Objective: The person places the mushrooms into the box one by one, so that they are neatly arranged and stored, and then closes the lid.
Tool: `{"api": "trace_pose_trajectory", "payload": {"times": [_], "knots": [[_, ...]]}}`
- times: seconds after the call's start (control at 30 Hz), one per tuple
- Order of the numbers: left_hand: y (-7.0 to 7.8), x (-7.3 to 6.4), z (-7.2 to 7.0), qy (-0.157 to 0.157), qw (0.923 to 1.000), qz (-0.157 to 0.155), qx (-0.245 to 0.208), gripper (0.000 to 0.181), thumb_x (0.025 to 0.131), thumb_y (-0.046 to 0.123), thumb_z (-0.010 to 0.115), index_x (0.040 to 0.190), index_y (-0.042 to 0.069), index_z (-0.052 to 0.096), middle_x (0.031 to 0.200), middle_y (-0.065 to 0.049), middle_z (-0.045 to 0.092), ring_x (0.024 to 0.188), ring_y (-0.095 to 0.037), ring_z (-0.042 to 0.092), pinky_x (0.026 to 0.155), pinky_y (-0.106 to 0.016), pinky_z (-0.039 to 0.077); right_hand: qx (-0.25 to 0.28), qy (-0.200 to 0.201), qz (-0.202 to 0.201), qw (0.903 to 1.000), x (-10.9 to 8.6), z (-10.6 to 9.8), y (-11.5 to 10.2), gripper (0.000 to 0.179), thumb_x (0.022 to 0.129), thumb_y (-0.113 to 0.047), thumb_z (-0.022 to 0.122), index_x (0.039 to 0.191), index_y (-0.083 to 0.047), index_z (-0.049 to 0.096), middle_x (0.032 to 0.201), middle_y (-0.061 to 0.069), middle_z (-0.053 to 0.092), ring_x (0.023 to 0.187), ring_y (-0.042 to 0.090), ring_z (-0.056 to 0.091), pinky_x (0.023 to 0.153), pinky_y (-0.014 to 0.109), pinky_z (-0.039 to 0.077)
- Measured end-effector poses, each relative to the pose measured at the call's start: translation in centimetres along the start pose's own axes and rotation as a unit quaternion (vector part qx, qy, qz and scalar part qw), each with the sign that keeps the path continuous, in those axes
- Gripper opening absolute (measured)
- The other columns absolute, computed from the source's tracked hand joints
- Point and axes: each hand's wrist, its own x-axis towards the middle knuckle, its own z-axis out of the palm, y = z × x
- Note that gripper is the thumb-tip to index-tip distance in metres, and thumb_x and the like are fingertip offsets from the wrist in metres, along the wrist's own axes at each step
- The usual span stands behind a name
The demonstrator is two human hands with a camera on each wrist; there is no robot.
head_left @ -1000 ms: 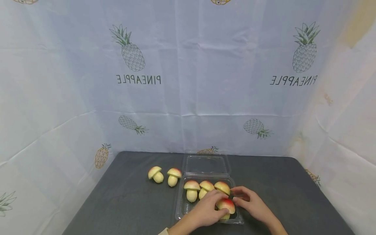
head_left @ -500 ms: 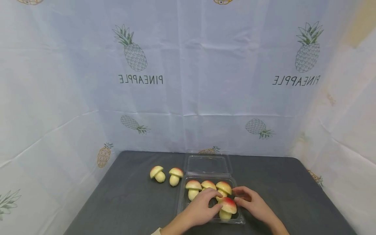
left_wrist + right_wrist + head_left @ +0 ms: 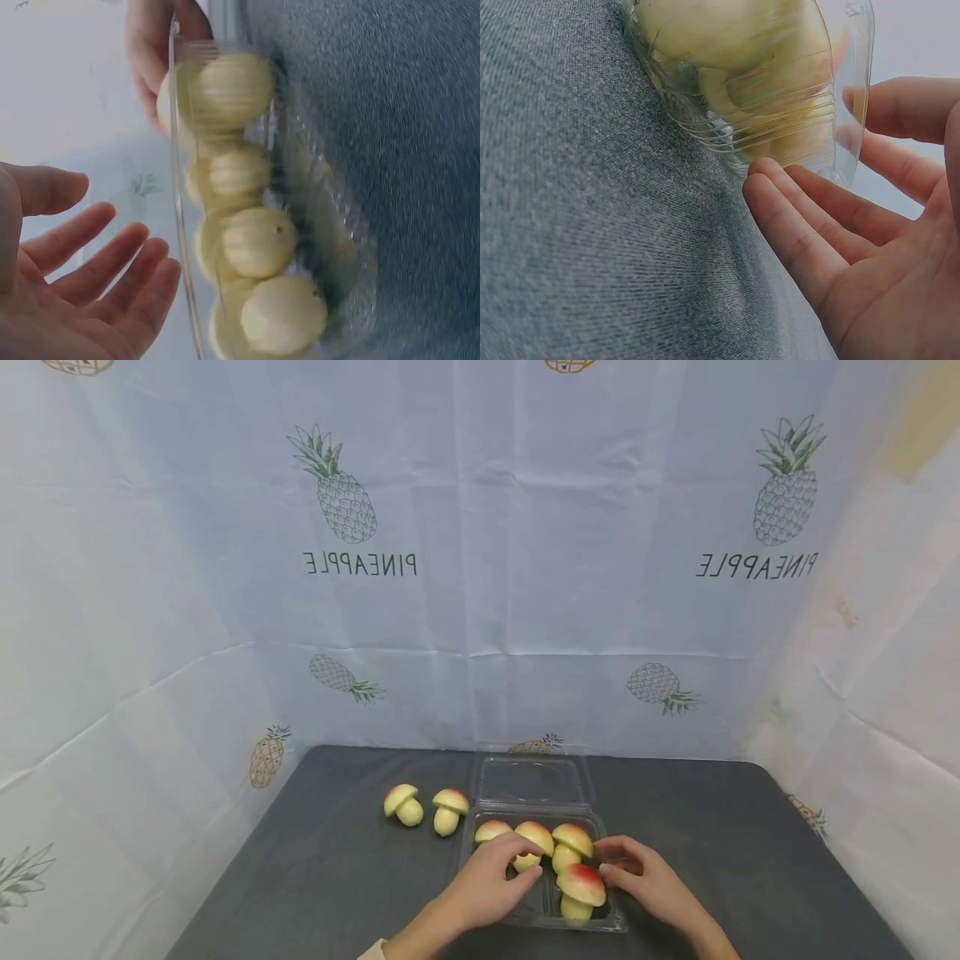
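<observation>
A clear plastic clamshell box (image 3: pixel 542 902) lies with its lid (image 3: pixel 532 781) folded back. Three mushroom-shaped pieces with red-tinged caps form its back row, and another mushroom (image 3: pixel 582 885) sits at the front right. My left hand (image 3: pixel 487 881) hovers over the front left of the box, fingers loosely bent, and partly hides the left back mushroom (image 3: pixel 492 830). In the left wrist view that hand holds nothing. My right hand (image 3: pixel 648 878) is at the box's right side; in the right wrist view, its extended fingers (image 3: pixel 795 225) touch or nearly touch the ribbed wall.
Two more mushrooms, one at the far left (image 3: pixel 403 805) and one beside the box (image 3: pixel 450 812), lie on the dark tabletop (image 3: pixel 322 868). A white pineapple-print cloth (image 3: pixel 495 610) hangs behind the table and along both sides.
My left hand has let go of the front right mushroom and drawn left, away from it. That mushroom stays in the box. The right hand keeps its place by the box.
</observation>
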Motion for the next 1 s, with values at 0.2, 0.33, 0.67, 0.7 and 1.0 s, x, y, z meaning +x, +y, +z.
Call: {"api": "trace_pose_trajectory", "payload": {"times": [0.2,0.33,0.67,0.7,1.0], "knots": [[-0.3,-0.5,-1.0,0.022,0.9996,0.014,0.009,0.026,0.104,0.026,0.060,0.121,0.009,0.070,0.112,0.000,0.069,0.102,-0.011,0.063,0.090,-0.036,0.056,0.007,-0.006,0.004,1.0000,0.0,-0.1,0.0,0.047,0.104,-0.018,0.061,0.139,0.010,0.049,0.130,0.028,0.056,0.102,0.021,0.068,0.080,0.034,0.059],[-0.6,-0.8,-1.6,0.032,0.9993,0.019,-0.004,0.026,0.105,0.022,0.059,0.121,0.005,0.069,0.117,-0.007,0.069,0.108,-0.020,0.066,0.092,-0.036,0.056,0.006,-0.005,0.004,1.0000,0.0,-0.1,0.0,0.047,0.104,-0.018,0.061,0.139,0.010,0.049,0.130,0.028,0.056,0.104,0.024,0.067,0.080,0.034,0.059],[-1.9,-1.7,-3.5,0.069,0.9976,-0.002,-0.009,0.025,0.106,0.020,0.058,0.121,0.004,0.069,0.117,-0.008,0.068,0.104,-0.015,0.064,0.088,-0.036,0.057,0.003,-0.001,0.008,1.0000,0.1,-0.1,0.0,0.047,0.103,-0.018,0.062,0.138,0.010,0.050,0.130,0.028,0.056,0.106,0.030,0.066,0.079,0.034,0.059],[-2.0,-1.7,-3.8,0.074,0.9972,-0.001,-0.007,0.025,0.106,0.020,0.058,0.120,0.004,0.069,0.117,-0.009,0.068,0.104,-0.016,0.064,0.088,-0.035,0.057,0.002,-0.001,0.009,1.0000,0.1,-0.1,0.0,0.047,0.103,-0.018,0.062,0.138,0.010,0.050,0.130,0.028,0.056,0.106,0.030,0.066,0.080,0.034,0.059],[-3.6,-1.6,-5.2,0.120,0.9927,-0.002,0.005,0.018,0.104,0.017,0.061,0.118,0.009,0.069,0.113,-0.007,0.069,0.103,-0.018,0.064,0.088,-0.042,0.057,0.000,0.000,0.011,0.9999,0.0,0.0,-0.1,0.047,0.103,-0.019,0.062,0.138,0.010,0.050,0.130,0.028,0.056,0.106,0.029,0.066,0.080,0.034,0.059]]}}
